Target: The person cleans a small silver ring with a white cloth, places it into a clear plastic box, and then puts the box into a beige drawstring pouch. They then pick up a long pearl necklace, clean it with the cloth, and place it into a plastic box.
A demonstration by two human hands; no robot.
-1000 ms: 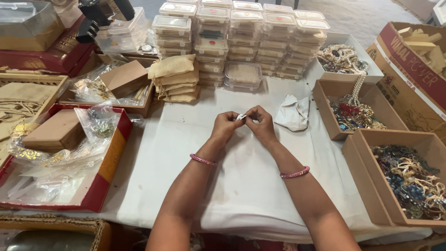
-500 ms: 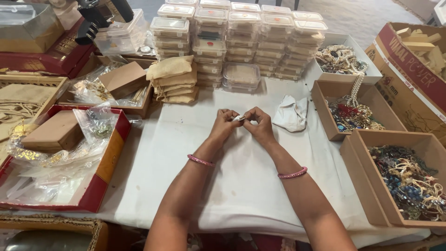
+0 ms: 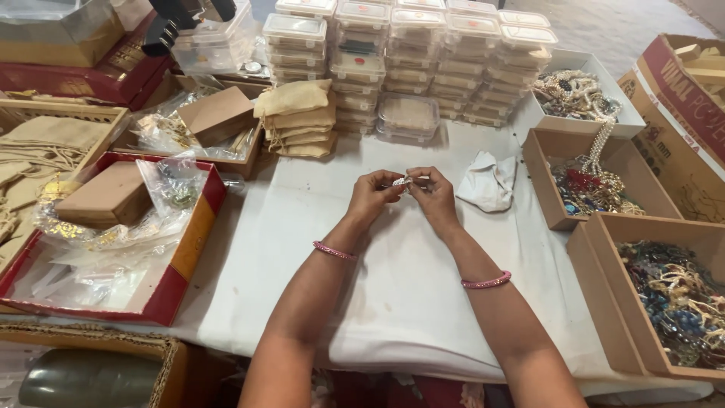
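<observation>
Small silvery jewellery piece [image 3: 402, 182]: pinched between the fingertips of left hand [image 3: 370, 198] and right hand [image 3: 432, 198], both grips closed on it, held just above the white-clothed desk [image 3: 393, 287]. Crumpled white cloth [image 3: 489, 181] near the right hand; stacked clear lidded boxes [image 3: 408, 53] beyond.

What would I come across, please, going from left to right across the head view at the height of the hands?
Red tray with a brown box → left hand → small silvery piece → right hand → crumpled white cloth → cardboard box of beaded jewellery.
</observation>
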